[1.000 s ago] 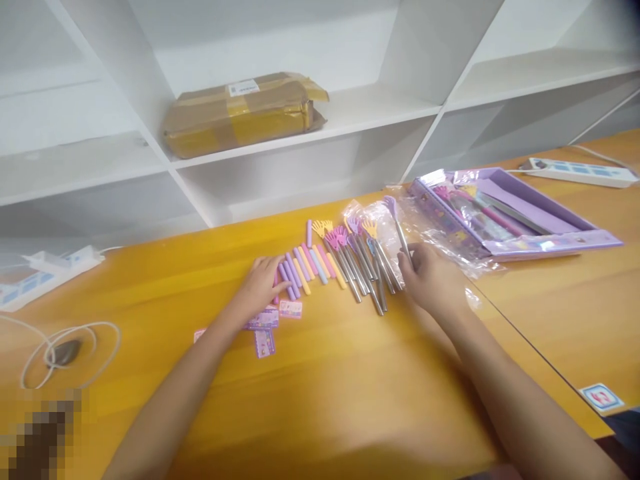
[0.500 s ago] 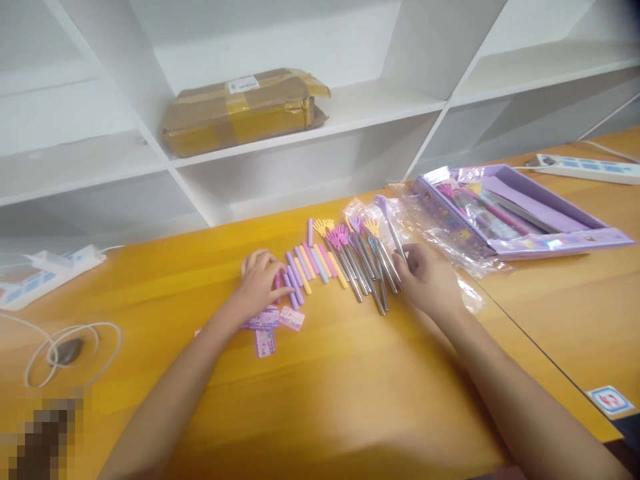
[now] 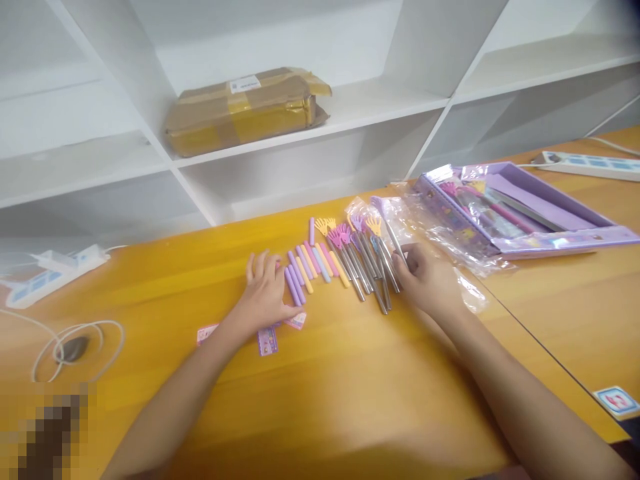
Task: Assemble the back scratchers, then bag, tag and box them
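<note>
My right hand point(image 3: 427, 277) is closed round the metal rod of a telescopic back scratcher point(image 3: 391, 230), whose purple hand-shaped head points away from me. To its left lies a bunch of similar back scratchers point(image 3: 363, 260) with yellow, pink, purple and blue heads. My left hand point(image 3: 265, 290) is spread over the table, its thumb stretched out beside a row of pastel handle tubes point(image 3: 306, 267). A bit of pink shows by its fingertips; the rest of that piece is hidden. Small printed cards point(image 3: 267, 341) lie partly under this hand.
A purple display box point(image 3: 560, 200) with more back scratchers stands at right, crumpled clear plastic point(image 3: 440, 227) beside it. Power strips point(image 3: 57, 277) and a coiled cable point(image 3: 120, 333) lie on the table. A taped carton point(image 3: 245, 117) sits on the white shelf behind.
My left hand has opened from its curled pose, fingers and thumb spreading, and now covers more of the cards. The right hand keeps its hold on the back scratcher, almost unmoved.
</note>
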`<action>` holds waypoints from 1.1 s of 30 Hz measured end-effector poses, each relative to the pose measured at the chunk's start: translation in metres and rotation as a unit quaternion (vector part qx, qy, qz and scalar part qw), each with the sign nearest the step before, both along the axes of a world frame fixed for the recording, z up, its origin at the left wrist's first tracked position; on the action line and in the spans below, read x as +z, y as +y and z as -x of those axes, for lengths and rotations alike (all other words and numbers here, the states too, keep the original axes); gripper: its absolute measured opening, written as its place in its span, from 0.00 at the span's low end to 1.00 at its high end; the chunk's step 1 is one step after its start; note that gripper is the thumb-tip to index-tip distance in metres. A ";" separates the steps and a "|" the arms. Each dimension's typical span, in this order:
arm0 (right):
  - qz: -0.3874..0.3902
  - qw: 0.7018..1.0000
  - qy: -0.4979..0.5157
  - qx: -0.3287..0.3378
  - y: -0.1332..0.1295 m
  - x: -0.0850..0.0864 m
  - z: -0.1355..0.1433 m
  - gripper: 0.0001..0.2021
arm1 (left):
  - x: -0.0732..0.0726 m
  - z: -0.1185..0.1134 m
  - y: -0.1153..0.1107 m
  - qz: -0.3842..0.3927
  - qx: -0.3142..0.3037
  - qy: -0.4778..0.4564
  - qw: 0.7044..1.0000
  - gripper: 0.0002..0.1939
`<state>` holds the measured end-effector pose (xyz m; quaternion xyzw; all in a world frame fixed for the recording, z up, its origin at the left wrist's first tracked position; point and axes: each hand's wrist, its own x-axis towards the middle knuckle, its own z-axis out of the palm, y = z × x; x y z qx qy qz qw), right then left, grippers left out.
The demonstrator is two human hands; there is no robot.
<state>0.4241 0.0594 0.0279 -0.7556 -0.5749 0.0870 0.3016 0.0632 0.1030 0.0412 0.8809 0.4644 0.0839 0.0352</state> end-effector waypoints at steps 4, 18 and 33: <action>-0.006 1.000 0.003 0.002 -0.001 0.000 0.000 0.17 | -0.001 0.000 0.001 0.009 -0.008 -0.008 1.000 0.48; -0.020 0.999 0.006 0.030 -0.003 -0.001 0.004 0.20 | 0.004 0.005 0.006 0.044 -0.009 -0.051 0.998 0.48; -0.025 0.977 0.139 0.162 -0.020 -0.006 0.055 0.17 | 0.030 -0.037 -0.059 0.067 -0.072 -0.054 0.994 0.20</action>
